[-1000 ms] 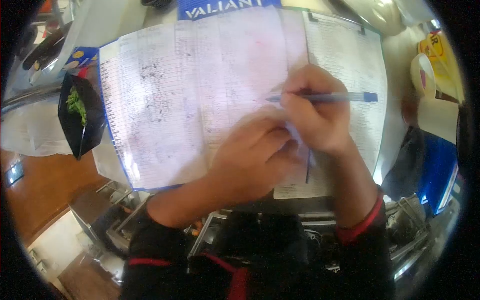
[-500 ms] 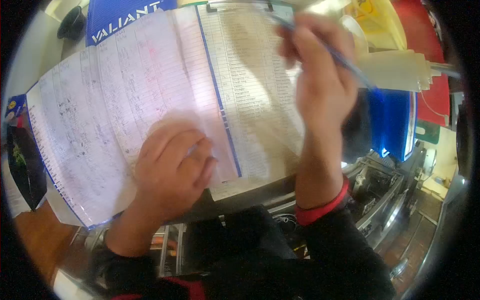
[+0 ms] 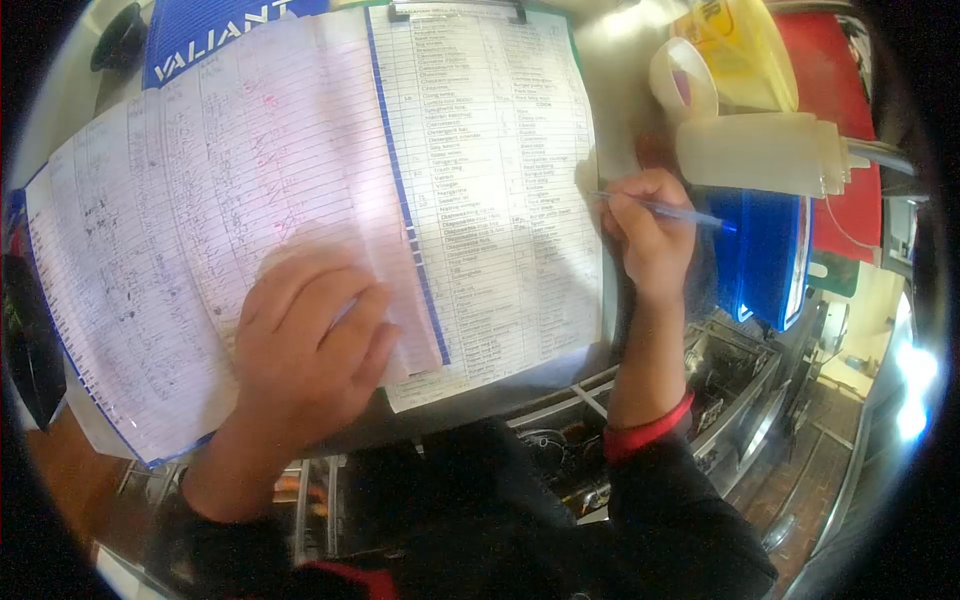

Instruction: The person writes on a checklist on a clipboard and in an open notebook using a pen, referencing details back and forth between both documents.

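Observation:
My right hand [image 3: 660, 235] is closed around a slim blue pen [image 3: 690, 212]. The pen's left end points at the right edge of a printed list [image 3: 500, 290] held on a clipboard. My left hand [image 3: 310, 335] rests on an open ruled notebook [image 3: 170, 260] filled with handwriting, its fingers loosely bent and a little apart. A pale sliver shows between those fingers; whether it is the page or a small object is unclear. The notebook's blue-edged right side overlaps the list.
A blue box lettered VALIANT [image 3: 225, 40] lies behind the notebook. On the right are a roll of pale material [image 3: 755, 155], a yellow container [image 3: 740, 50], a blue binder [image 3: 765, 255] and a red item [image 3: 835, 90]. Below the counter edge sits metal equipment [image 3: 720, 375].
My right hand has moved down from above the list to its right edge, still holding the pen, uncovering the print. The view has shifted slightly; my left hand stays on the notebook.

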Demonstrator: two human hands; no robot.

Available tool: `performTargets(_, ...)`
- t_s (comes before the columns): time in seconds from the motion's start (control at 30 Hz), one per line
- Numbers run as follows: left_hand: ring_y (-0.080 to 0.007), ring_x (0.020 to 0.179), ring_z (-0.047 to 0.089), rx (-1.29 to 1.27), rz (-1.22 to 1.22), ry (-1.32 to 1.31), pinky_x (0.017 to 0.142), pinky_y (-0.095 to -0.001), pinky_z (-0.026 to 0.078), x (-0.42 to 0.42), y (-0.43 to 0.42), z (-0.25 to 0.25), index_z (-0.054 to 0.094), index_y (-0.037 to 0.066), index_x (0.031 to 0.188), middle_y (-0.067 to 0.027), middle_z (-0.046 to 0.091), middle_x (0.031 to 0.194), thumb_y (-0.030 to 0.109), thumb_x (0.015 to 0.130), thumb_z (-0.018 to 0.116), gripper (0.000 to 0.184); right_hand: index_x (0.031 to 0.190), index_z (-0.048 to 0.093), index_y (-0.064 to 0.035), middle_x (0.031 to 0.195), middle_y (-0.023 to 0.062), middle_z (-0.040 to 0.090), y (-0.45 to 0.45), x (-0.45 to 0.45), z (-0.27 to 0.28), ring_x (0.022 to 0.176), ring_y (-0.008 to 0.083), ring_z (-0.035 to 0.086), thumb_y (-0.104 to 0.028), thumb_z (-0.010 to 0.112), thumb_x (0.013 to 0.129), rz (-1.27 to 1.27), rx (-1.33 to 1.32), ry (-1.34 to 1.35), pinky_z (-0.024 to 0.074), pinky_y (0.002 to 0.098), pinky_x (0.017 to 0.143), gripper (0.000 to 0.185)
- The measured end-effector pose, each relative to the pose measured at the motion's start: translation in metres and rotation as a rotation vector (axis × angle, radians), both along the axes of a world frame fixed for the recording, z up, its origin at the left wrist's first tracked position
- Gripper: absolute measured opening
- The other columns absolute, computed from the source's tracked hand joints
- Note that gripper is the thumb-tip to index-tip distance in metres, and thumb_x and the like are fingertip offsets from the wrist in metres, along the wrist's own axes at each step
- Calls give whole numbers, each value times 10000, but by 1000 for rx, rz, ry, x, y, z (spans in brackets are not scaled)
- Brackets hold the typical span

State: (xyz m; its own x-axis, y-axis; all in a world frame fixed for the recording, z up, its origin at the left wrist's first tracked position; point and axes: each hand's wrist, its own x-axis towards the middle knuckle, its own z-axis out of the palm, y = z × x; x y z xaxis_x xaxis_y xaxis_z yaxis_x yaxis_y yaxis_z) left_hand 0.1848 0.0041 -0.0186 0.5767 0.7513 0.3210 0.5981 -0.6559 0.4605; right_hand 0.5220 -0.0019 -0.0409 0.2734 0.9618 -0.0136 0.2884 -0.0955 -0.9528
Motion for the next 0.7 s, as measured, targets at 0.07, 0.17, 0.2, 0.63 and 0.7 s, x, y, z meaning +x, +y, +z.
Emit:
performTargets(0.07,-282,969,613,-2,-2,-4,851,-420,486,-1,1,-1,677,39,924,-95,640,971,126,695,735,252,901,603,-8,767,74,632,4,0,-1,618,101,519,23,632,824,29,31,70,406,225,555,88)
performTargets(0.17,-284,967,612,-1,-5,-8,849,-423,484,-2,2,0,676,41,929,-97,638,965,128,697,736,255,873,595,-4,753,93,627,8,-3,1,607,105,509,19,622,829,52,144,-156,393,233,537,56)
performTargets(0.2,-287,965,612,2,-6,-8,847,-424,483,-2,3,0,675,42,932,-98,637,961,131,698,738,258,837,610,-15,773,60,619,9,-1,0,659,100,521,12,647,821,16,120,-83,412,238,591,49)
performTargets(0.63,-295,958,612,-25,-4,-13,830,-433,484,-2,4,0,653,44,923,-101,635,952,110,687,748,264,804,630,-14,773,32,619,16,-1,-6,700,104,543,-4,667,819,-26,102,-83,440,255,644,41)
performTargets(0.7,-295,956,613,-37,-10,-25,827,-429,484,-2,4,0,653,41,924,-102,637,953,109,682,752,270,799,628,-15,774,36,623,16,-2,-5,703,106,547,-3,666,817,-22,93,-95,441,254,644,44)
